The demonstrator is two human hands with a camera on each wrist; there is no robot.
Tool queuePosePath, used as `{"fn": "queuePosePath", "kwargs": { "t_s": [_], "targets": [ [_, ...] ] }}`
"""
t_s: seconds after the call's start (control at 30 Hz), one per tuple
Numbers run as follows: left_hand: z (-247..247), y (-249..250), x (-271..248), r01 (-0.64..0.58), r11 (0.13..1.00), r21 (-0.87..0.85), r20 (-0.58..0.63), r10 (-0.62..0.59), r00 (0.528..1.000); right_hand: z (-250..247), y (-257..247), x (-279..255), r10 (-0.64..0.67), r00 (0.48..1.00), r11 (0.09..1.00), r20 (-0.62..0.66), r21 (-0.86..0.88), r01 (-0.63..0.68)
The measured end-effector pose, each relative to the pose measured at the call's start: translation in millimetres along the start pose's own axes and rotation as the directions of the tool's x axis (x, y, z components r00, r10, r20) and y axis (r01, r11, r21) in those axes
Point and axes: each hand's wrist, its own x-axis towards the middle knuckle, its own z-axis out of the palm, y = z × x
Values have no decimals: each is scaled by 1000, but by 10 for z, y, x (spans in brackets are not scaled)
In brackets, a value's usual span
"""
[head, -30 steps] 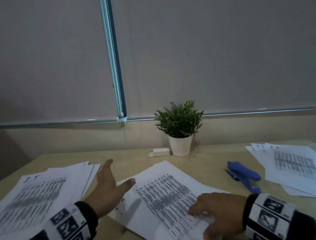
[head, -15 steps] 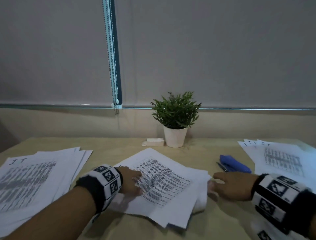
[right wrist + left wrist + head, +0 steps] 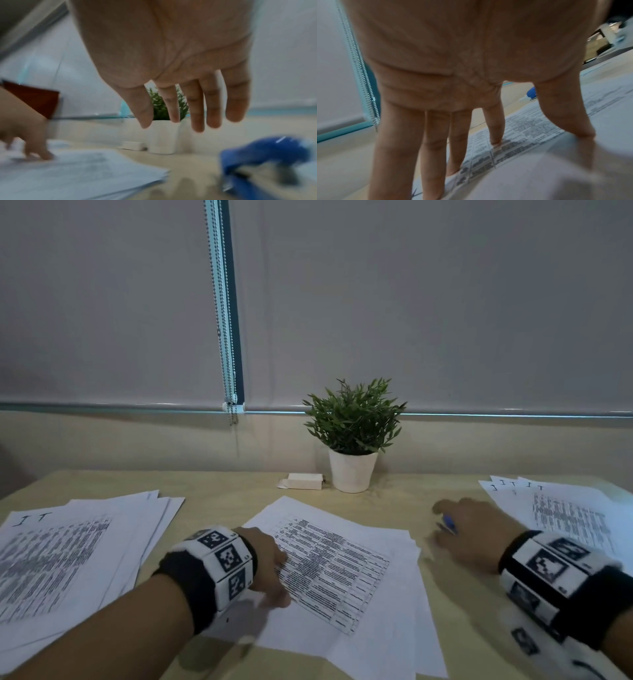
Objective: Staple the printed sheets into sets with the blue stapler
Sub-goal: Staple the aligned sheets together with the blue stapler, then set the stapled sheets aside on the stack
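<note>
While left hand [image 3: 265, 565] presses sheets [image 3: 346, 573], right hand [image 3: 171, 56] above blue stapler [image 3: 264, 161]

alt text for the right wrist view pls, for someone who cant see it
An open right hand hovers above a blurred blue stapler on a table, not touching it. Left of it lies a stack of printed sheets, with a potted plant behind.

An office desk setting — pale wood surface [image 3: 219, 491], stacks of printed sheets [image 3: 342, 563] spread across it, blue stapler [image 3: 264, 159], small potted plant [image 3: 352, 436] by the wall, grey roller blinds [image 3: 428, 302] with a bead chain [image 3: 219, 313] — plain, work-like.
</note>
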Motion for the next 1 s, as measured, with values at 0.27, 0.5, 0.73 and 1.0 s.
{"fn": "queuePosePath", "kwargs": {
  "t_s": [0.27, 0.5, 0.73, 1.0],
  "targets": [
    [74, 62, -64, -107, 986, -127, -20, 106, 994, -8, 188, 221, 72, 984, 988, 164, -150, -47],
    [133, 175, -44, -139, 985, -97, -26, 138, 990, -131, -476, 36, -160, 987, 969, 18, 191, 154],
    [204, 227, -57, -173, 985, -5, -3, 173, 985, 214, -1001, 77, -265, 948, 959, 174, -55, 278],
    [134, 252, -17, -212, 977, -26, -20, 211, 977, 105, -1130, 296, -304, 924, 947, 232, -28, 319]
  ]
}}
